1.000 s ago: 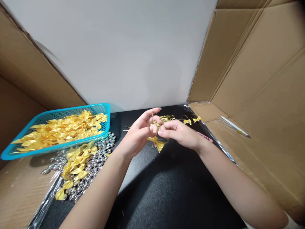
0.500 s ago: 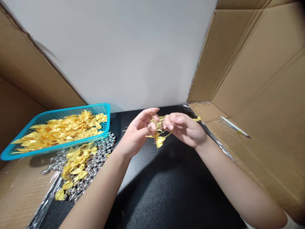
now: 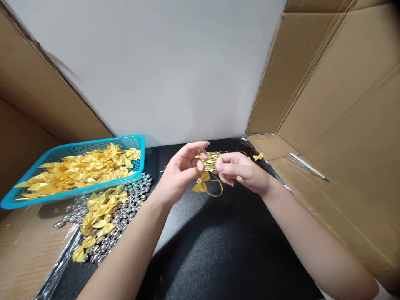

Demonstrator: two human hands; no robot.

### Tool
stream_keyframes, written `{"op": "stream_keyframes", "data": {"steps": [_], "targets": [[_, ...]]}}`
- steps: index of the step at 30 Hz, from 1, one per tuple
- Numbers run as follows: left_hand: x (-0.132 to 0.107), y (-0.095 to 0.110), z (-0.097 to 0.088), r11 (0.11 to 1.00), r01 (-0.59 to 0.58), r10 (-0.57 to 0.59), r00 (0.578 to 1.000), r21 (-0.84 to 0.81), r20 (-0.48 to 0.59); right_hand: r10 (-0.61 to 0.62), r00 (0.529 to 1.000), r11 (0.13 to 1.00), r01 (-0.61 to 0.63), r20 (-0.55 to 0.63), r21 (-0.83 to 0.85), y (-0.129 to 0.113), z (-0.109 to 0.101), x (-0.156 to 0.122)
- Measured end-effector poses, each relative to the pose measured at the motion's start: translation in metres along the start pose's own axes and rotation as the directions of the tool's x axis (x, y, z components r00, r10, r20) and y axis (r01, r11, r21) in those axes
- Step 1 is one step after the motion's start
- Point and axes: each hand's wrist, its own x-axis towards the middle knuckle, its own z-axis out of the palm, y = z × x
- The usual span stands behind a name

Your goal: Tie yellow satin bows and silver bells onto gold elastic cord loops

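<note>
My left hand [image 3: 184, 168] pinches a thin gold cord, one strand of which runs up across its raised forefinger. Below those fingertips hangs a yellow ribbon bow [image 3: 200, 186] with a small shiny bead at its middle. A round loop of gold cord [image 3: 221, 189] dangles beside the bow. Close by on the right, my right hand [image 3: 239, 168] is closed, thumb against forefinger, apparently on the cord's other part; its fingers mostly hide what they grip. Behind both hands a bundle of gold cords [image 3: 211, 159] lies on the black table [image 3: 215, 250].
At left stands a blue basket [image 3: 142, 160] of yellow bows. Silver beads [image 3: 126, 212] and loose yellow bows [image 3: 100, 216] lie before it. A finished-looking bow with cord [image 3: 258, 156] rests at the back right. A white pen [image 3: 308, 165] lies on cardboard [image 3: 312, 196]; cardboard walls flank the table.
My right hand has turned and its fingers have drawn together in a pinch. The bow has swung slightly left, and the cord loop now hangs open below the hands.
</note>
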Motion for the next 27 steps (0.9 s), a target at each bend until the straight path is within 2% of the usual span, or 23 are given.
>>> {"op": "stream_keyframes", "data": {"steps": [3, 7, 13, 19, 27], "targets": [[-0.0015, 0.0012, 0.0012, 0.999, 0.027, -0.029, 0.999, 0.031, 0.034, 0.046, 0.998, 0.998, -0.044, 0.049, -0.051, -0.0028, 0.0008, -0.0009], [-0.0029, 0.0029, 0.0036, 0.996, 0.053, -0.058, 0.996, 0.066, 0.066, 0.059, 0.997, 0.993, -0.052, 0.056, -0.105, -0.0041, 0.003, -0.0007], [-0.0036, 0.0028, 0.0038, 0.997, 0.039, -0.044, 0.996, 0.063, 0.073, -0.133, 0.991, 0.991, 0.133, -0.028, -0.005, -0.0054, 0.0014, -0.0005], [-0.0022, 0.0055, 0.0051, 0.999, 0.003, -0.005, 0.998, 0.046, 0.063, -0.178, 0.984, 0.982, 0.18, -0.026, 0.061, -0.0052, 0.0028, -0.001], [-0.0045, 0.0084, 0.0079, 0.999, 0.048, -0.048, 0.997, 0.012, 0.066, -0.225, 0.966, 0.965, 0.239, -0.127, 0.108, -0.0033, 0.0068, -0.0011]]}}
